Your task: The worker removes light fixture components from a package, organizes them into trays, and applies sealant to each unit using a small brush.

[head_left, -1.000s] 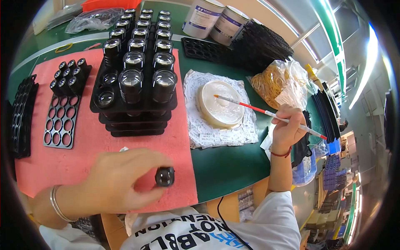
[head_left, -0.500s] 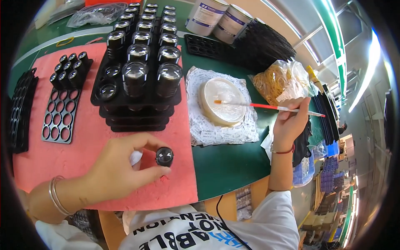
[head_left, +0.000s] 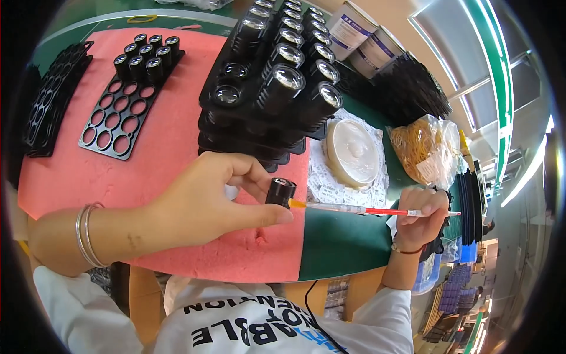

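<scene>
My left hand pinches a small black lens barrel between thumb and fingers, above the pink mat. A bit of something white shows behind its fingers. In my right hand is a thin paintbrush with a red and clear handle, held level. Its yellowish tip meets the side of the barrel, low down near the thumb. Beyond the brush, a round pale dish rests on white printed packets. Past my left hand stands a stack of black trays bearing several clear-topped black lens barrels.
On the pink mat lies a black holed tray with small barrels at its far end. More holed trays lean at the left. Two cans stand at the back, near a bag of yellow rubber bands.
The brush has come down and left from above the dish, and its tip now touches the barrel. My left hand has tilted the barrel and lifted slightly; the view has shifted.
</scene>
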Available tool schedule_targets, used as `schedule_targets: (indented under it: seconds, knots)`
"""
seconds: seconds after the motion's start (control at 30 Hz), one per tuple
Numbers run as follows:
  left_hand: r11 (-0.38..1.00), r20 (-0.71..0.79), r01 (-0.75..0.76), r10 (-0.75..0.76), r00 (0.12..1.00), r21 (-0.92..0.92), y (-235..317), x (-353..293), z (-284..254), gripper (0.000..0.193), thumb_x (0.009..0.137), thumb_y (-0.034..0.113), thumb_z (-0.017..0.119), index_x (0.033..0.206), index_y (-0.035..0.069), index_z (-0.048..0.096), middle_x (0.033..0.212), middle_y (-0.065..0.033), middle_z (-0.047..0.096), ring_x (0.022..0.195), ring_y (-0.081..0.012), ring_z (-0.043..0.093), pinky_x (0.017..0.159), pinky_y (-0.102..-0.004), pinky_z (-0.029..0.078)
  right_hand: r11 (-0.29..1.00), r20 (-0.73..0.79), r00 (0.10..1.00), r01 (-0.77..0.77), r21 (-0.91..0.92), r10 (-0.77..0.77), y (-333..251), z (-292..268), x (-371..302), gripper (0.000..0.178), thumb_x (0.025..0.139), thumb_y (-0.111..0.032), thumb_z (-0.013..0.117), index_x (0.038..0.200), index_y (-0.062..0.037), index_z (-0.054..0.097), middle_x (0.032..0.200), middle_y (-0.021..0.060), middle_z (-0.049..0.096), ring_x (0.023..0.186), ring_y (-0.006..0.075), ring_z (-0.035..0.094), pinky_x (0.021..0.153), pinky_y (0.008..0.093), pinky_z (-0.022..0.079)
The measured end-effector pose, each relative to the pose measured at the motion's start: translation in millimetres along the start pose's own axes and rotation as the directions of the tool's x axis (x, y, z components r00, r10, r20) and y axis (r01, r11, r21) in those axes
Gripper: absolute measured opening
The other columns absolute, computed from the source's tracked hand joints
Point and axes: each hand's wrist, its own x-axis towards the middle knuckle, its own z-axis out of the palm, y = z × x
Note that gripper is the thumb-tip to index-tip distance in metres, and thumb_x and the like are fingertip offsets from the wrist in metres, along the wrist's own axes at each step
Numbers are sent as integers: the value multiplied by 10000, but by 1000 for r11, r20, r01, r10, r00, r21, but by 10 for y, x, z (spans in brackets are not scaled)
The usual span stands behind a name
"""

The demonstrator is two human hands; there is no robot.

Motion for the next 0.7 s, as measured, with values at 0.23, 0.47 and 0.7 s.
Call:
schedule_targets:
  seconds: [0.23,0.47,0.7]
  knots:
    - [996,-23,-67,66,998,-62,-97,34,23,292,667,202,762,806,36,567,699,52,500,618,-20,405,538,-182,330,991,25,999,46,-129,-43,8,-12,14,323,895,-334,470,735,-55,500,539,57,518,410,145,467,421,254,350]
    - [996,14,45,-44,999,-71,-39,19,-32,365,684,273,746,839,-17,585,796,-37,585,791,-97,553,712,-245,451,980,93,991,116,-165,-101,5,-3,30,311,872,-302,523,708,-39,510,562,62,530,426,156,492,416,261,367]
    - [986,15,-21,23,1000,-167,-86,32,-36,345,741,229,694,951,-20,582,859,-49,599,825,-94,544,730,-245,446,975,177,980,121,-188,-88,35,-51,53,270,874,-266,519,731,-37,512,582,62,524,447,151,477,438,257,362]
